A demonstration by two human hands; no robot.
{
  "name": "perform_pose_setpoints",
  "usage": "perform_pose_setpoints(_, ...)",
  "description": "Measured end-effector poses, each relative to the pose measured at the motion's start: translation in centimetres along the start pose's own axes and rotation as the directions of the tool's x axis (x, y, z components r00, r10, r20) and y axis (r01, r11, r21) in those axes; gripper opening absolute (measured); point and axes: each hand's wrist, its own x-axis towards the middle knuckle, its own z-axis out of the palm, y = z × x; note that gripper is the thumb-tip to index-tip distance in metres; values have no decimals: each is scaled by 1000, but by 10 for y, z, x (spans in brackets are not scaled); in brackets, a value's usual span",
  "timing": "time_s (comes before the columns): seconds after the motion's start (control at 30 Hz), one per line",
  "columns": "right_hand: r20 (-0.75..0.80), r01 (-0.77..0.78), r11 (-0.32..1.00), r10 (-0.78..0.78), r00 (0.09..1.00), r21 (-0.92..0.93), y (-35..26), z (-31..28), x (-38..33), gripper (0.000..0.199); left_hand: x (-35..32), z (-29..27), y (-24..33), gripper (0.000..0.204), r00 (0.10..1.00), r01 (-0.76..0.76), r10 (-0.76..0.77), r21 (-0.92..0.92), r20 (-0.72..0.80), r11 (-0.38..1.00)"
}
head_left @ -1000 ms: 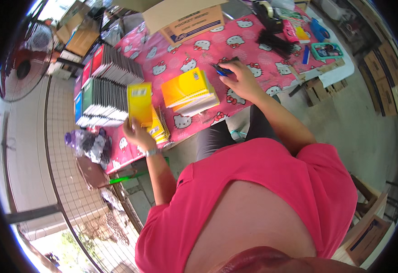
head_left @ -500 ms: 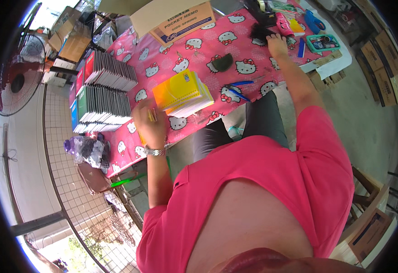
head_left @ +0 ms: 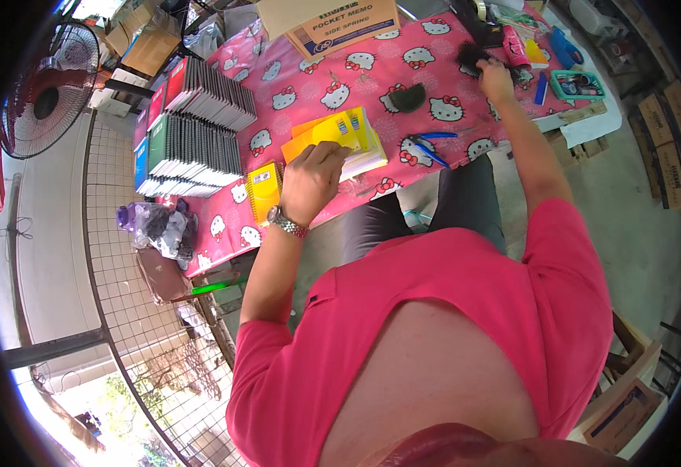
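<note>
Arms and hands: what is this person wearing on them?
Both arms are bare below short pink sleeves of a pink shirt. The left hand has a silver metal wristwatch at its wrist. The right hand shows no watch, glove or ring.

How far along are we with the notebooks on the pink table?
Done: rows of notebooks stand packed at the table's left. In hand: the left hand rests on the yellow stack, while the right hand reaches a dark brush far right. Left: that stack and one yellow notebook lie loose.
</note>
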Motion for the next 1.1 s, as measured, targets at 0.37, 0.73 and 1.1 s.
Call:
perform_pose_setpoints(0.37, -99, -131, 991, 131, 986, 7, -45, -37, 24, 35, 28, -11, -6, 22, 980, 169, -158, 95, -118, 981)
perform_pose_setpoints(0.73, -292, 412, 377, -336, 895, 829, -215, -160, -60, 24, 42, -3, -8, 19, 973, 101, -119, -101, -199, 990)
perform_pose_setpoints(1.1, -306, 442, 292, -410, 859, 848, -212, -174, -65, 20, 41, -5, -10, 17, 973, 102, -126, -131, -191, 986)
